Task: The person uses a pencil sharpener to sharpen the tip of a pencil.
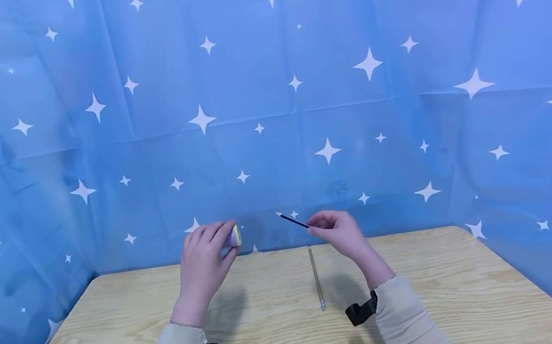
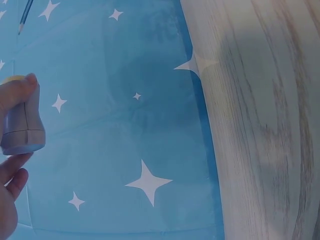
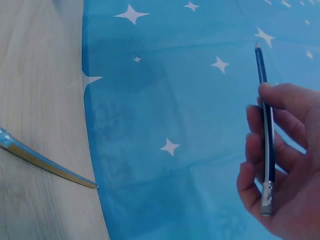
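Note:
My left hand (image 1: 206, 260) holds up a small pale lilac pencil sharpener (image 2: 24, 122), waisted in shape with a yellow end, above the far part of the table. In the left wrist view, fingers grip it at both ends. My right hand (image 1: 340, 235) pinches a dark pencil (image 3: 265, 120) between thumb and fingers. Its sharpened tip points up and left toward the sharpener, with a gap between the two in the head view. The pencil's metal ferrule and eraser end lie against the palm in the right wrist view.
A second, gold-coloured pencil (image 1: 316, 279) lies on the wooden table (image 1: 279, 338) between the forearms, its eraser end toward me. Behind the table hangs a blue curtain (image 1: 250, 69) with white stars. Black wrist cameras (image 1: 361, 312) jut from both sleeves.

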`<move>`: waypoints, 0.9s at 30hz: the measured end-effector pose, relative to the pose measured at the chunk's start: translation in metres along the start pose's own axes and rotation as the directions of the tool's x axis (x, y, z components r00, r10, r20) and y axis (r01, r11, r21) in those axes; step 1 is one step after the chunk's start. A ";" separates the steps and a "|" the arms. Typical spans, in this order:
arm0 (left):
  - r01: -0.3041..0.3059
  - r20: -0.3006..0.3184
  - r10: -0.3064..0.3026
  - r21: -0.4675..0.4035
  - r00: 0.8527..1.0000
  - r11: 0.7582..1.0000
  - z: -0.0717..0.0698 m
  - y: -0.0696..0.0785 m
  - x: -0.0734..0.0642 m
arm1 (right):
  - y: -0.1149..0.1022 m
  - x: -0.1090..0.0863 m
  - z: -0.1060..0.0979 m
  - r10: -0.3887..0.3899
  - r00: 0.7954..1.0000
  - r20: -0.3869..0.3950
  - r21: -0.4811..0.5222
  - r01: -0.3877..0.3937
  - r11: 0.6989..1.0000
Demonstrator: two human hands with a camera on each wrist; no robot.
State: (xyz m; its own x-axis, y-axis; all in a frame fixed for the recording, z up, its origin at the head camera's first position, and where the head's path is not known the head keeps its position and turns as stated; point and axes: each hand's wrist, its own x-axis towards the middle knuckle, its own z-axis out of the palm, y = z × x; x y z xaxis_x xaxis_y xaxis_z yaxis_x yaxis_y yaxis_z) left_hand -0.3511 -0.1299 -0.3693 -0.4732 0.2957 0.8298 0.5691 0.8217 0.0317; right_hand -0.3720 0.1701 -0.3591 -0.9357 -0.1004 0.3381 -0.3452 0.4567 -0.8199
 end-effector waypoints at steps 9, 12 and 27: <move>0.011 0.055 -0.011 -0.005 0.998 1.000 -0.003 0.001 0.003 | -0.011 -0.004 0.012 -0.059 0.995 0.085 -0.126 0.069 0.990; 0.002 0.051 -0.002 -0.012 0.999 1.000 -0.003 0.000 0.004 | -0.015 -0.006 0.015 -0.085 0.992 0.090 -0.146 0.098 0.984; -0.020 0.028 0.020 -0.002 0.999 1.000 0.000 0.003 0.005 | -0.025 -0.012 0.030 -0.254 0.966 0.044 -0.251 0.257 0.933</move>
State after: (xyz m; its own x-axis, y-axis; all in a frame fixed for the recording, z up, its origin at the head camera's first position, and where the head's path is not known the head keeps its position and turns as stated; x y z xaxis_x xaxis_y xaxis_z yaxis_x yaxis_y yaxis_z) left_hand -0.3516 -0.1259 -0.3651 -0.4803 0.3257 0.8144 0.5795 0.8148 0.0159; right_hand -0.3544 0.1339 -0.3565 -0.8195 -0.2517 0.5149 -0.5444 0.6225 -0.5622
